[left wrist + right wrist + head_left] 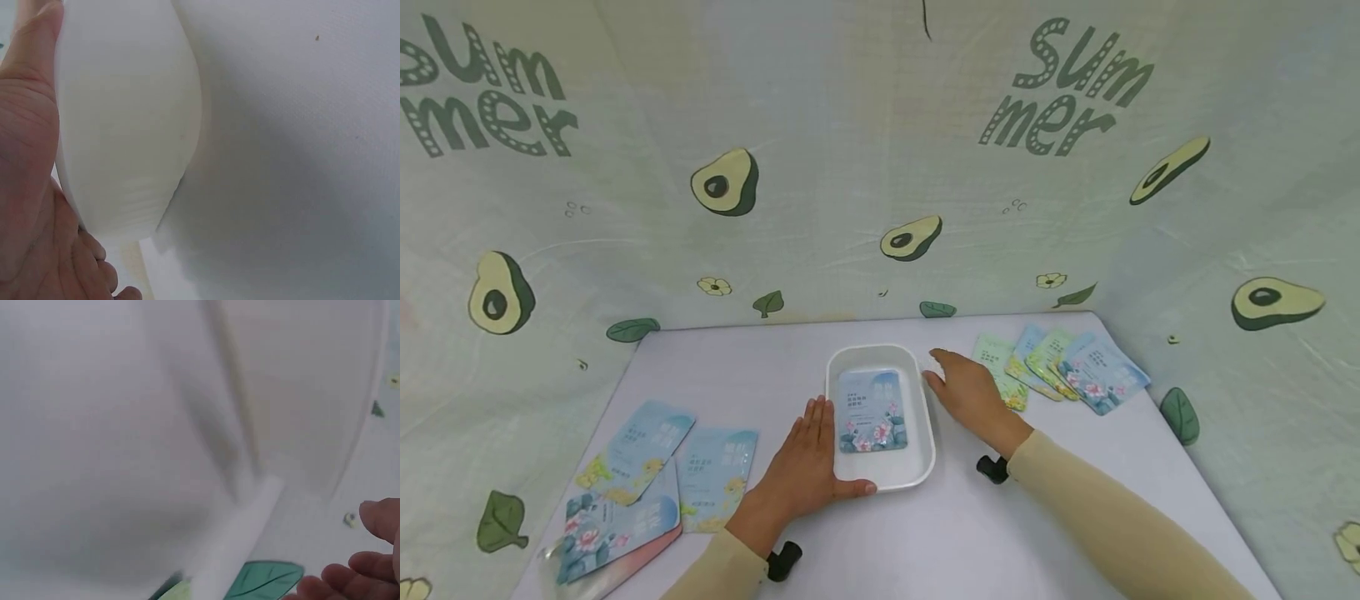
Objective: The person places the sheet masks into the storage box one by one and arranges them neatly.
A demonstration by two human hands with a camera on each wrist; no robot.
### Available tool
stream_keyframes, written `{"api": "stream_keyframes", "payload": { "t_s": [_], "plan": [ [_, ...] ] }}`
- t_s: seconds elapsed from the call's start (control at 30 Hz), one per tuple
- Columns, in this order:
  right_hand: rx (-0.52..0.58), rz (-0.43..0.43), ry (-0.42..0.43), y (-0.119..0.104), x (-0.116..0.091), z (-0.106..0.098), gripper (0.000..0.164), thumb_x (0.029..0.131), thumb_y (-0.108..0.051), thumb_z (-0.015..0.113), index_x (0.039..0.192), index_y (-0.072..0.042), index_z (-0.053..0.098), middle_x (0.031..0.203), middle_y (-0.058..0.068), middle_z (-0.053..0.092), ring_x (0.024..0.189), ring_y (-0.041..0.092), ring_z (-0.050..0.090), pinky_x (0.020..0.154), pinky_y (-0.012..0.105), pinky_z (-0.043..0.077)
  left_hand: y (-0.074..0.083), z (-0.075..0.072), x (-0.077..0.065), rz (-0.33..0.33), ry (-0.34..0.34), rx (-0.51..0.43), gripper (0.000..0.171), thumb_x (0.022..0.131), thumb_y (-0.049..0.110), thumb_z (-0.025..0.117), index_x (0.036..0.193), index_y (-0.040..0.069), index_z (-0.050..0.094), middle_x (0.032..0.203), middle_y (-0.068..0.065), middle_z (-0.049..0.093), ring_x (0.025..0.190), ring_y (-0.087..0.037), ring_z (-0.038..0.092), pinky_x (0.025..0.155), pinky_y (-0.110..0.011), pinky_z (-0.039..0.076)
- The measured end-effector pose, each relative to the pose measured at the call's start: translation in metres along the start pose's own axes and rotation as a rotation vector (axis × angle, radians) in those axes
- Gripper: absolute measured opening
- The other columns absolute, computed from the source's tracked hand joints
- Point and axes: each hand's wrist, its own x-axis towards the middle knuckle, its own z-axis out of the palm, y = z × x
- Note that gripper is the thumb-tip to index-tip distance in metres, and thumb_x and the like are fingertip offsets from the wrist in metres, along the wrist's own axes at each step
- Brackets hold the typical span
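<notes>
A white rectangular tray (pixel 921 467) with rounded corners sits in the middle of the table. Inside it lies one blue flat packet (pixel 871 410) printed with pink flowers. Along the tray's left side rests my left hand (pixel 797 471), its fingers straight and its thumb stretched along the front rim. The left wrist view shows the palm and thumb against the tray's outer wall (pixel 128 119). My right hand (pixel 972 393) is beside the tray's right rim, loosely bent, with nothing seen in it. In the right wrist view its fingers (pixel 359 575) stand apart from the tray.
At the back right, several green and blue packets (pixel 1097 379) lie fanned out. To the left, blue packets (pixel 647 446) overlap over a pink one (pixel 643 557); another blue packet (pixel 718 475) lies beside them. A printed cloth (pixel 820 167) hangs behind the table.
</notes>
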Motion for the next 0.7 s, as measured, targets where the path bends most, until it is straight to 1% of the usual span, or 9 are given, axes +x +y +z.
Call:
{"api": "stream_keyframes", "payload": {
  "t_s": [0.07,0.13,0.23,0.3,0.4,0.5,0.6,0.7],
  "plan": [
    [-0.083,-0.008,-0.001,0.022,-0.007,0.001,0.054,0.105,-0.032,0.068,0.143,0.005,0.059,0.140,0.026,0.065,0.129,0.042,0.064,0.103,0.053,0.056,0.000,0.001,-0.001,-0.004,-0.001,-0.011,0.146,0.074,0.088,0.071,0.165,-0.009,0.012,0.174,-0.027,0.013,0.163,-0.043,0.013,0.129,-0.059,0.025],
    [-0.161,-0.011,-0.021,0.045,-0.016,0.002,0.059,0.104,-0.032,0.069,0.146,0.008,0.054,0.147,0.030,0.058,0.137,0.047,0.056,0.112,0.058,0.049,0.000,0.001,-0.001,-0.003,0.003,-0.021,0.146,0.073,0.088,0.072,0.165,-0.009,0.011,0.174,-0.026,0.012,0.163,-0.043,0.013,0.129,-0.059,0.025],
    [-0.255,-0.011,-0.067,0.072,-0.030,0.003,0.068,0.103,-0.034,0.071,0.149,0.012,0.049,0.152,0.034,0.051,0.143,0.051,0.048,0.117,0.062,0.042,0.000,0.001,-0.001,-0.008,-0.006,-0.017,0.147,0.074,0.088,0.071,0.166,-0.008,0.010,0.175,-0.025,0.011,0.163,-0.042,0.011,0.129,-0.058,0.023],
    [-0.293,-0.004,-0.099,0.084,-0.039,0.002,0.072,0.102,-0.036,0.071,0.150,0.013,0.047,0.153,0.035,0.048,0.144,0.052,0.045,0.117,0.065,0.039,0.000,0.001,-0.001,-0.010,-0.011,-0.016,0.146,0.074,0.088,0.071,0.166,-0.008,0.009,0.175,-0.025,0.010,0.163,-0.042,0.010,0.130,-0.057,0.022],
    [-0.302,0.015,-0.152,0.092,-0.051,0.001,0.078,0.103,-0.042,0.068,0.152,0.013,0.043,0.157,0.036,0.044,0.147,0.054,0.041,0.118,0.070,0.035,0.000,0.000,-0.001,-0.014,-0.018,-0.020,0.146,0.075,0.087,0.071,0.166,-0.008,0.008,0.175,-0.024,0.009,0.164,-0.041,0.009,0.130,-0.057,0.021],
    [-0.285,0.040,-0.203,0.094,-0.057,0.004,0.083,0.104,-0.048,0.064,0.154,0.014,0.040,0.160,0.036,0.041,0.150,0.054,0.036,0.120,0.073,0.029,-0.001,-0.001,-0.001,-0.013,-0.015,-0.032,0.145,0.075,0.086,0.073,0.166,-0.008,0.009,0.175,-0.025,0.009,0.164,-0.041,0.009,0.130,-0.057,0.021],
    [-0.260,0.069,-0.260,0.091,-0.058,0.010,0.088,0.105,-0.054,0.059,0.156,0.014,0.036,0.162,0.035,0.037,0.153,0.054,0.031,0.122,0.073,0.024,-0.001,-0.001,-0.002,-0.010,-0.009,-0.037,0.145,0.075,0.085,0.073,0.166,-0.008,0.009,0.175,-0.025,0.009,0.164,-0.042,0.009,0.130,-0.057,0.021],
    [-0.218,0.093,-0.308,0.088,-0.056,0.015,0.091,0.105,-0.057,0.056,0.157,0.014,0.033,0.164,0.035,0.033,0.155,0.054,0.027,0.124,0.072,0.021,0.000,-0.001,-0.002,-0.006,-0.010,-0.036,0.146,0.075,0.085,0.073,0.166,-0.008,0.009,0.175,-0.025,0.009,0.163,-0.042,0.009,0.130,-0.058,0.022]
  ]
}}
